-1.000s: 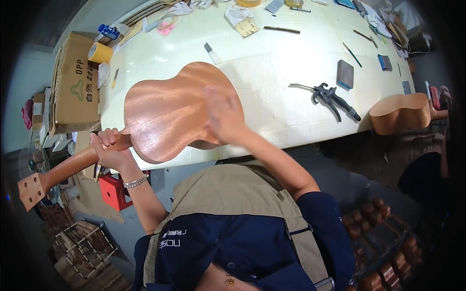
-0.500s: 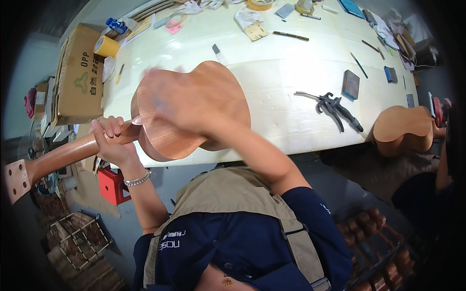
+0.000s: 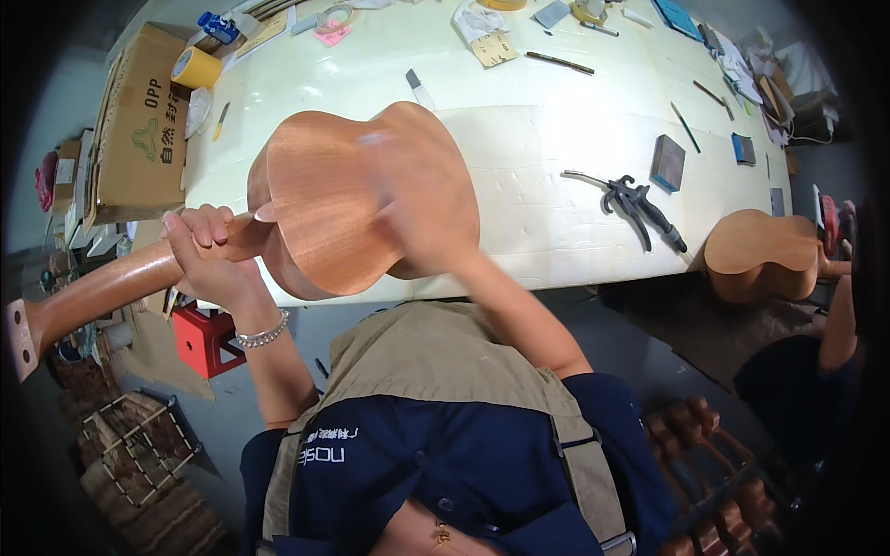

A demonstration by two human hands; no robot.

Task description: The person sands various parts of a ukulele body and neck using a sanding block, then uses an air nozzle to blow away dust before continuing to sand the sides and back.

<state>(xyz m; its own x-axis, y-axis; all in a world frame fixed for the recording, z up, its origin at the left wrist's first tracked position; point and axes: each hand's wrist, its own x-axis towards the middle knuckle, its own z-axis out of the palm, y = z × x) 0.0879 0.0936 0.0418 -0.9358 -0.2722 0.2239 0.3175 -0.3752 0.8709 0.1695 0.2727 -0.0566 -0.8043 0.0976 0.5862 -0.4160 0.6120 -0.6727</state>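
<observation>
An unfinished wooden ukulele (image 3: 320,208) lies with the back of its body facing up over the table's near edge, its neck pointing left toward me. My left hand (image 3: 211,258) is wrapped around the neck close to the heel. On the right part of the bare back, my right hand (image 3: 425,208) is smeared by motion. A pale greyish patch shows at its fingertips, but I cannot make out whether it is something held.
Right of the ukulele, a black air blow gun (image 3: 638,208) and a grey block (image 3: 667,163) rest on the white table (image 3: 528,250). A cardboard box (image 3: 139,125) stands at the left. At far right, another person's arm (image 3: 837,324) is near a second ukulele body (image 3: 762,255).
My right hand has swept rightward across the ukulele's back, from near the heel to the right part. The left hand keeps its hold on the neck; the view has shifted slightly.
</observation>
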